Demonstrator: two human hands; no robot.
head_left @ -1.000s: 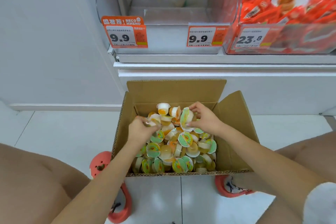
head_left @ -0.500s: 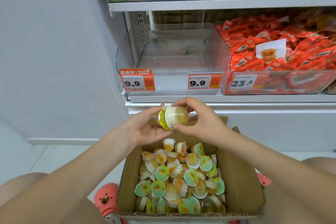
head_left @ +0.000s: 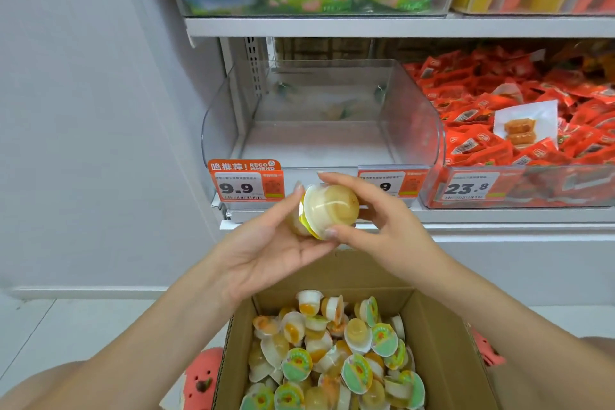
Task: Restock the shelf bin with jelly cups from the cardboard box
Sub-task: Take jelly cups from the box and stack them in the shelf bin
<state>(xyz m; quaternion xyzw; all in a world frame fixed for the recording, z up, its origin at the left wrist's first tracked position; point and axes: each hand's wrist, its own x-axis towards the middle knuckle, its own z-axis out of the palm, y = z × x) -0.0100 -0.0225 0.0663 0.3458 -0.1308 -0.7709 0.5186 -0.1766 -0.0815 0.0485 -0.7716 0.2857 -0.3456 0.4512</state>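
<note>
Translucent plastic jelly cups [head_left: 327, 210] sit pressed together between both hands in front of the clear shelf bin [head_left: 319, 116]; left hand [head_left: 266, 253] cradles them from below, right hand [head_left: 372, 220] pinches the rim; likely light, slick, stiff-walled; best gripped at the rims; more fill the cardboard box [head_left: 442, 343].

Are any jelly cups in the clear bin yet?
No, the clear bin looks bare inside; the held cups sit between both hands below its front edge.
</note>
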